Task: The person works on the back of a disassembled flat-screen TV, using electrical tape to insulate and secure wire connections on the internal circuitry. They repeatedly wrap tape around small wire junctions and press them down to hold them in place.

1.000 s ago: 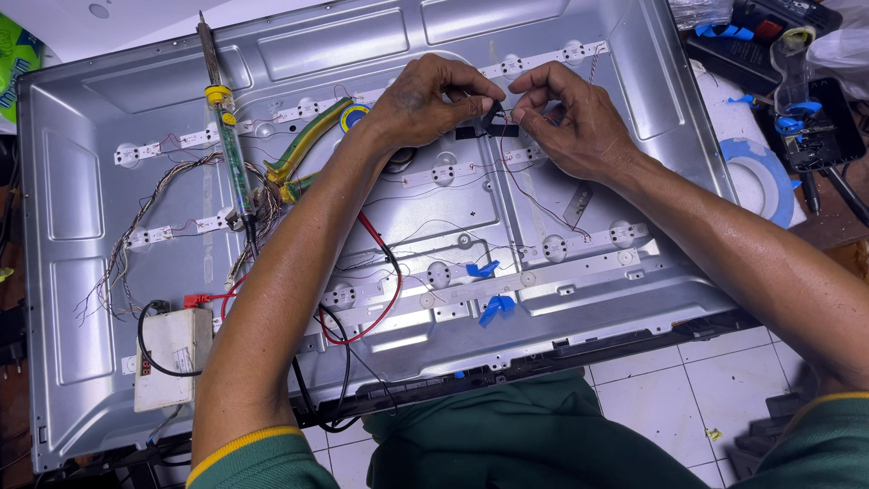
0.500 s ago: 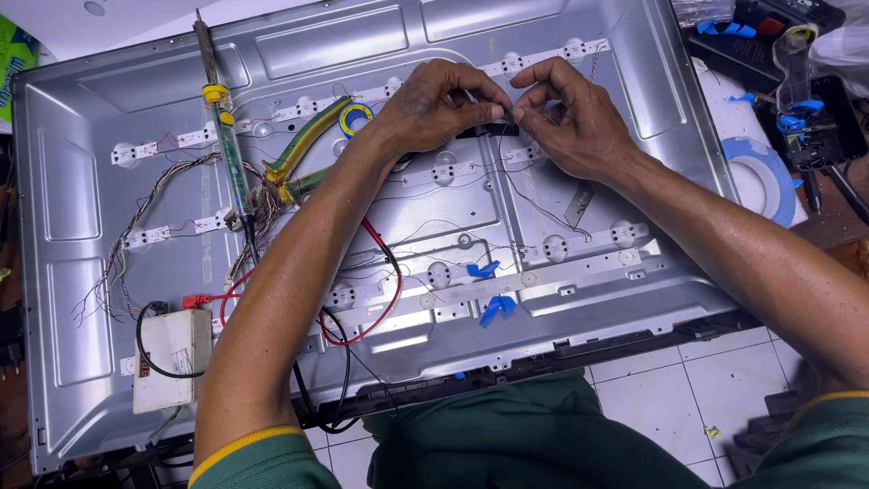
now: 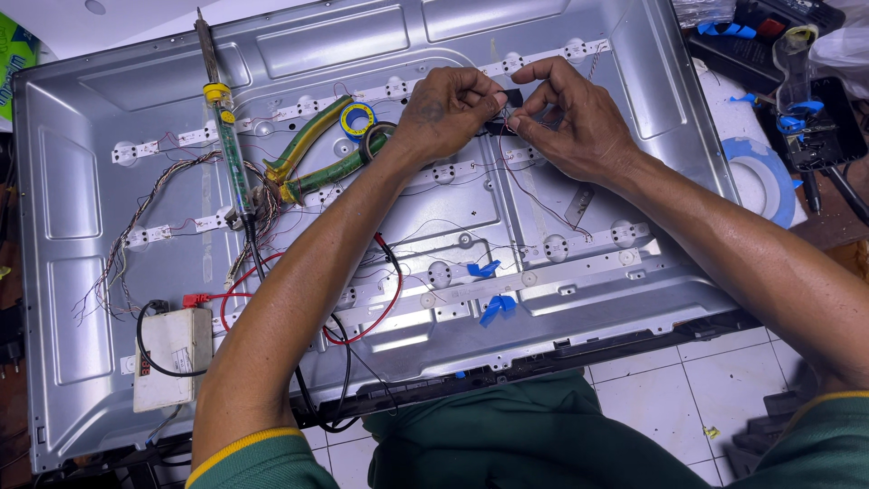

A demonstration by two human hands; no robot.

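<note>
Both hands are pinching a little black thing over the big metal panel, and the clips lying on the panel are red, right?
Not quite. The head view shows the clips are blue, not red. The left hand and right hand do pinch a small black piece over the metal panel.

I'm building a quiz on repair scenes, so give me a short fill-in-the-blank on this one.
1. Both hands pinch a small ____ piece between their fingertips.
2. The clips on the metal panel are ____.
3. The soldering iron lies to the ____ of the left hand.
4. The right hand is ____ the panel.

Missing words: black; blue; left; above
</note>
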